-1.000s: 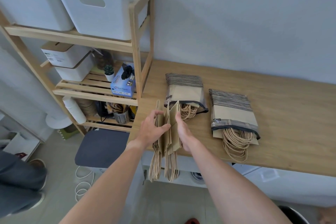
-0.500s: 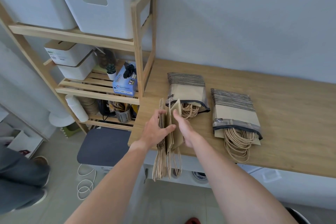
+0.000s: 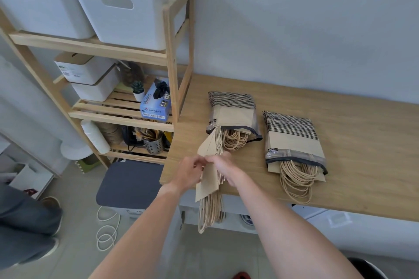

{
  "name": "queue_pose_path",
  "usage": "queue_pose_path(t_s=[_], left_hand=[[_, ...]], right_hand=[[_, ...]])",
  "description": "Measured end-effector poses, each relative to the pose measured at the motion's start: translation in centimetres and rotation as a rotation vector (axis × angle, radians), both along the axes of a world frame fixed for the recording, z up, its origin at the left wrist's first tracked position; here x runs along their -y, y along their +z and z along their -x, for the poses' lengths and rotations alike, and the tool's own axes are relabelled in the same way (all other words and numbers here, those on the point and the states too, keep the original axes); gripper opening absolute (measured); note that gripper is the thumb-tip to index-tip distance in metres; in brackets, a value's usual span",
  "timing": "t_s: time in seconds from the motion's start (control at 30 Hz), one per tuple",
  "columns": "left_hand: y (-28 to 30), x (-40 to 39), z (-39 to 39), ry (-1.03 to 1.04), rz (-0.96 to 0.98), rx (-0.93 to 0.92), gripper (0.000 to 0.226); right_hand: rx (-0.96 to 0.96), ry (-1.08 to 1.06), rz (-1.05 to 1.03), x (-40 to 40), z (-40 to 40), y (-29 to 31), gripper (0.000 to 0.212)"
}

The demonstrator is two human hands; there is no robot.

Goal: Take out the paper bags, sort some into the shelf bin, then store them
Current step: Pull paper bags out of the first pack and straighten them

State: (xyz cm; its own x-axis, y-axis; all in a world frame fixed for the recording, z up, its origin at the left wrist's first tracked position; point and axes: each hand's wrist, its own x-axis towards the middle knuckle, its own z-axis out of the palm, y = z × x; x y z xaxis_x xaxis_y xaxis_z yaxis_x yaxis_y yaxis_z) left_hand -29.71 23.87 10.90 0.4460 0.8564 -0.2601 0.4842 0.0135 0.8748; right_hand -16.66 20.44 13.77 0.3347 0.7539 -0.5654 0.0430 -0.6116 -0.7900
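— Sorting, by the look of it: both hands are on one bunch of paper bags (image 3: pixel 210 165), held over the front-left corner of the bench (image 3: pixel 340 133). The left hand (image 3: pixel 190 173) has its fingers curled onto the outermost bag, and the right hand (image 3: pixel 223 169) grips the rest of the bunch from the other side.

— So are they counting them off?

— I'd judge they are peeling a few bags away from the bunch. The top edges fan apart above the fingers, and the twisted handles hang below the bench edge.

— Where are the other bags?

— Two plastic packs lie flat on the bench. The near pack (image 3: pixel 233 115) is just behind the hands and the far pack (image 3: pixel 292 142) is to its right, both with handles spilling out of their open ends.

— And the bin?

— Probably one of the white bins on the top of the wooden shelf (image 3: pixel 169 36); the closer white bin (image 3: pixel 127 11) stands just left of the bench, up high.

— What does the next move need?

— A clean split first, with the chosen bags kept flat in one hand. Then a lift up and left over the bin's rim, minding the loose handles so they don't snag on the shelf post.
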Motion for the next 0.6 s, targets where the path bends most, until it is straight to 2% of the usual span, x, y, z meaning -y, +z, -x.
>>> queue_pose_path(t_s=[0.1, 0.17, 0.23, 0.3, 0.37, 0.47, 0.6], left_hand=[[-1.5, -0.2, 2.7, -0.097, -0.063, -0.152, 0.039], [-2.3, -0.4, 5.4, -0.175, -0.105, -0.215, 0.043], [-2.6, -1.0, 8.0, -0.207, -0.357, -0.217, 0.054], [-2.6, -1.3, 9.3, -0.212, -0.599, -0.135, 0.055], [-1.5, -1.2, 9.1, -0.125, -0.601, -0.065, 0.055], [0.4, -1.1, 7.4, 0.059, -0.51, 0.054, 0.038], [1.7, -1.0, 5.7, 0.115, -0.468, 0.119, 0.024]], right_hand=[[0.031, 0.006, 0.057, 0.0, 0.3, 0.0, 0.052], [-0.097, -0.046, 0.081, -0.1, 0.1, -0.1, 0.041], [-0.317, -0.123, 0.129, 0.2, 0.1, 0.6, 0.027], [-0.477, -0.165, 0.16, 0.3, 0.1, 1.1, 0.016], [-0.568, -0.194, 0.149, 0.2, 0.5, 1.2, 0.02], [-0.724, -0.281, 0.027, 0.0, 2.0, 1.9, 0.022], [-0.656, -0.439, -0.117, -1.6, 2.6, 1.7, 0.031]])
